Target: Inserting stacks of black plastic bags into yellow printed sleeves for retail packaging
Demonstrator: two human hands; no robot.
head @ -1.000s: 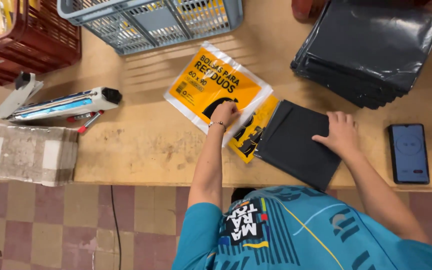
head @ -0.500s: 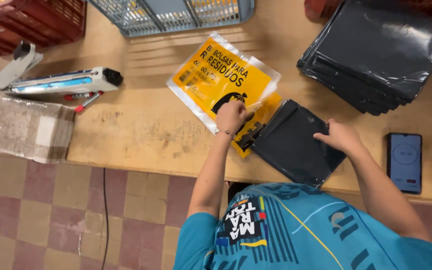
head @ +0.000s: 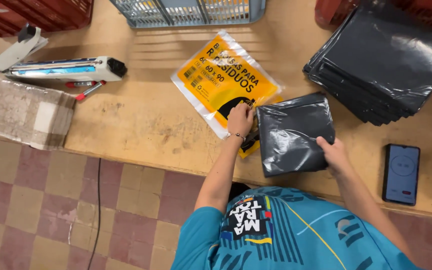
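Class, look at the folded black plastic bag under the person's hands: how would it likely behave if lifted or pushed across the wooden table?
The folded black bag looks thin and glossy, so it would probably slide easily on the table. Its creased film suggests it would flop and unfold if lifted by one edge. It is likely light for its size.

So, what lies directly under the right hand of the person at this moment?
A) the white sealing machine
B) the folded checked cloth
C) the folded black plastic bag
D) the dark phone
C: the right hand presses on the lower right edge of the folded black plastic bag, while the dark phone lies apart to its right on the wooden table.
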